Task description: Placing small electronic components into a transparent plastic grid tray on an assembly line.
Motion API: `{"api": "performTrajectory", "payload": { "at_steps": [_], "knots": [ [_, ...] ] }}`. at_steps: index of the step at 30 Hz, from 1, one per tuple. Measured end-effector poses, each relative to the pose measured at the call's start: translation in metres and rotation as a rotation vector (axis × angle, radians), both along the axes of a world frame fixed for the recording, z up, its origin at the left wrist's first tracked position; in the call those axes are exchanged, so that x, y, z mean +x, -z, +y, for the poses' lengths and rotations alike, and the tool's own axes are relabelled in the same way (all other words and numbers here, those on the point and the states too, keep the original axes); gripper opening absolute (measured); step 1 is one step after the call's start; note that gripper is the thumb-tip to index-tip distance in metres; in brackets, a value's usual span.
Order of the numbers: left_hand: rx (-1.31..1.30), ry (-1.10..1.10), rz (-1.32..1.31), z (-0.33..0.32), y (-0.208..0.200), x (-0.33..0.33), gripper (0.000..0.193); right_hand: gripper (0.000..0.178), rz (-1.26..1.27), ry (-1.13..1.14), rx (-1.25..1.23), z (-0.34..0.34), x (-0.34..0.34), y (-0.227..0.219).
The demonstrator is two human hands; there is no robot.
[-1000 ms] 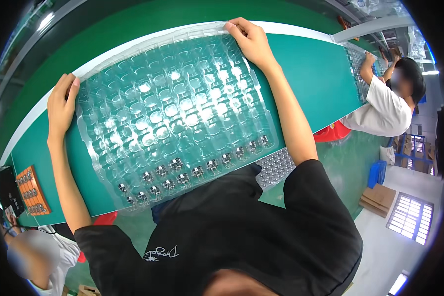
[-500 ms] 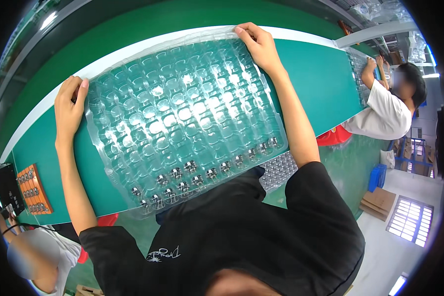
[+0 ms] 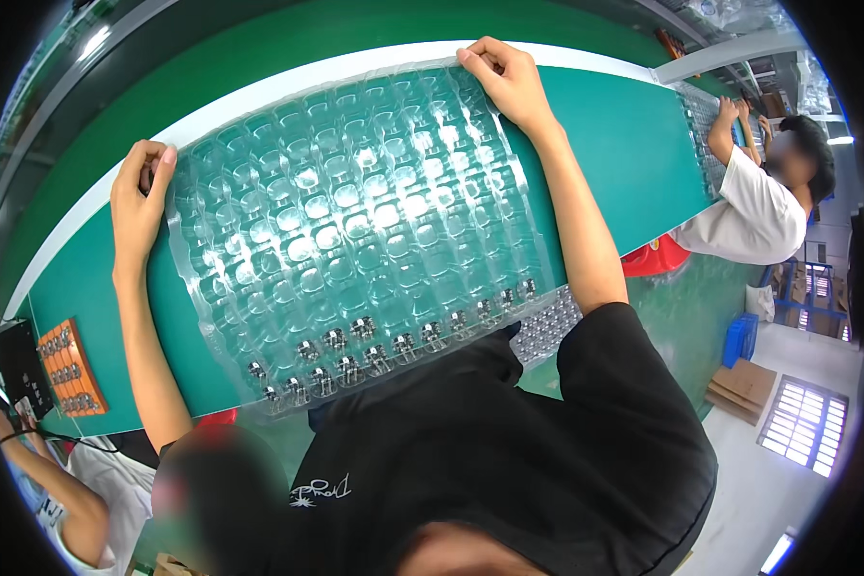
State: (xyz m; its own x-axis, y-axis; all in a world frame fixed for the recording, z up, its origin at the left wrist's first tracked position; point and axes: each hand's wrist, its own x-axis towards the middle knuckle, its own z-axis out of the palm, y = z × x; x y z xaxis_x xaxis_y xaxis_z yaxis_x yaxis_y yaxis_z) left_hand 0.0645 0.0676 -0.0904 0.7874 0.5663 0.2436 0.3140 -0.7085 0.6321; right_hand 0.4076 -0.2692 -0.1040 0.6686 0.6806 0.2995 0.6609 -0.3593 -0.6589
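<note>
A large clear plastic blister tray (image 3: 355,230) with rows of moulded pockets lies on the green table in front of me. Small shiny metal parts (image 3: 374,359) fill several pockets along its near edge; the pockets farther away hold none. My left hand (image 3: 142,197) pinches the tray's far left corner between thumb and curled fingers. At the far right corner, my right hand (image 3: 509,82) grips the rim the same way. The tray's near edge reaches the table's front edge, close to my body.
On the left, an orange board (image 3: 72,370) carries rows of metal parts beside a black box (image 3: 14,355). Another person (image 3: 749,206) works at a tray on the right. A second person's arm (image 3: 62,485) shows at lower left. Another filled tray (image 3: 545,331) lies below the table edge.
The tray has shifted slightly away from me and to the left at its near edge, with both hands still on its far corners. A blurred head has come in at lower left.
</note>
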Motion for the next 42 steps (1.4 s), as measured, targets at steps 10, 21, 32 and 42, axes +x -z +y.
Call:
{"api": "performTrajectory", "payload": {
  "at_steps": [10, 21, 32, 42],
  "knots": [
    [-0.122, -0.005, -0.124, 0.0, 0.009, 0.004, 0.029, 0.031, -0.008, 0.003, 0.069, -0.008, -0.001, 0.003],
    [-0.161, 0.021, -0.166, -0.004, 0.007, 0.006, 0.033, 0.031, -0.038, 0.001, 0.061, -0.009, 0.0, 0.006],
    [-0.167, -0.017, -0.129, -0.001, 0.009, 0.006, 0.032, 0.034, -0.092, -0.003, 0.113, -0.008, 0.002, 0.008],
    [-0.167, 0.021, -0.084, -0.007, 0.003, 0.012, 0.03, 0.032, -0.089, -0.003, 0.061, -0.011, 0.004, 0.004]
  ]
}}
